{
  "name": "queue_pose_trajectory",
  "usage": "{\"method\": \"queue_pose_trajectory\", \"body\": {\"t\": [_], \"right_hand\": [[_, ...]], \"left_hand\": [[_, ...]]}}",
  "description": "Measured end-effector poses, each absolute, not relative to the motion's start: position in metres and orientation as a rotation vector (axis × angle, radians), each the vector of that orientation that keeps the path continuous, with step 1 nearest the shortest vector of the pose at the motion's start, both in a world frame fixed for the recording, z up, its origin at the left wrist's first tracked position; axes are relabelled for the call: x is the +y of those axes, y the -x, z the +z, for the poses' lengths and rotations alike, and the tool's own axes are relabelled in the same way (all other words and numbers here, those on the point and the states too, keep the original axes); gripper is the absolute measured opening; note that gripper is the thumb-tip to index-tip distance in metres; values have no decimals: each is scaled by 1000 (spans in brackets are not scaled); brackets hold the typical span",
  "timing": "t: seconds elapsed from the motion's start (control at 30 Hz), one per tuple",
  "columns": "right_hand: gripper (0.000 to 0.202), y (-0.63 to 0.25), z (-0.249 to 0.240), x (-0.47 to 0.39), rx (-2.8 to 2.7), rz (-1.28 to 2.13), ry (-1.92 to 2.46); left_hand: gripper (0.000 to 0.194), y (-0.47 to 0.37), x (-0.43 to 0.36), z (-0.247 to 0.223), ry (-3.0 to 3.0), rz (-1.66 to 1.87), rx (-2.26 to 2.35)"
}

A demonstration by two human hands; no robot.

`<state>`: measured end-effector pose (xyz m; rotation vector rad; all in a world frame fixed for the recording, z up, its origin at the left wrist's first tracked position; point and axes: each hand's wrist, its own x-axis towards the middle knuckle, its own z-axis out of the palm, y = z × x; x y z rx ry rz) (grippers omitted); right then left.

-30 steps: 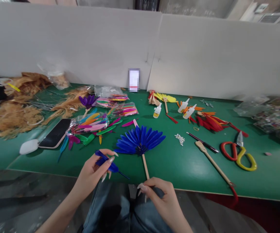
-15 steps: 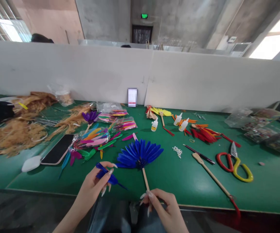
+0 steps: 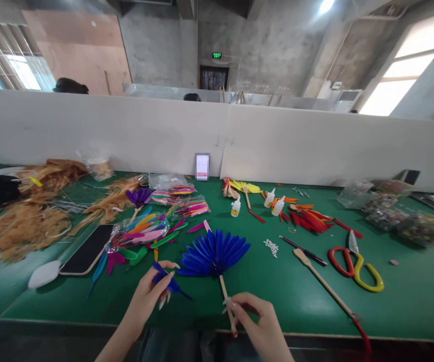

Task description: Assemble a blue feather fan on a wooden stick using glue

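Observation:
A fan of blue feathers [image 3: 215, 252] on a thin wooden stick [image 3: 224, 293] lies on the green table, its feathers spread away from me. My right hand [image 3: 252, 314] pinches the stick near its lower end, close to the table's front edge. Left of the fan, my left hand [image 3: 151, 291] holds loose blue feathers [image 3: 171, 282] between thumb and fingers, with one quill pointing toward the stick. A pink feather [image 3: 207, 226] shows just behind the fan.
Bagged coloured feathers [image 3: 145, 227], a dark phone [image 3: 87, 250] and brown fibres [image 3: 17, 226] lie left. Rightward are white beads [image 3: 271, 247], glue bottles [image 3: 278, 206], a wooden stick [image 3: 326, 284], a dark pen [image 3: 303, 250] and scissors [image 3: 356, 261]. A white partition [image 3: 145, 133] stands behind.
The view has tilted up, showing more wall. My right hand has moved slightly up the stick, whose lower end now shows. My left hand still holds the loose blue feathers.

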<state>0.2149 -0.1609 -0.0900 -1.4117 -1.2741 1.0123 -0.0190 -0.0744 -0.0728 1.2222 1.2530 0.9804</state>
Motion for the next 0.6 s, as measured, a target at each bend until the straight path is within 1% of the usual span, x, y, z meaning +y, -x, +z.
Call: {"method": "queue_pose_trajectory", "body": {"t": [0.07,0.13,0.23,0.33,0.47,0.6], "right_hand": [[38,-227,-99,-148,-1266,876,1472],[40,-238,-109,-136,-1240,773,1538],[42,-250,-117,-124,-1222,732,1556],[38,-249,-110,-122,-1227,651,1511],[23,-242,-93,-123,-1233,476,1417],[17,-239,-87,-120,-1211,423,1368]], "left_hand": [[34,21,-71,-82,-1207,988,1259],[34,23,-70,-90,-1200,988,1257],[37,27,-69,-100,-1196,987,1252],[41,29,-67,-107,-1203,964,1241],[41,30,-64,-113,-1218,963,1240],[41,29,-65,-112,-1227,960,1231]]}}
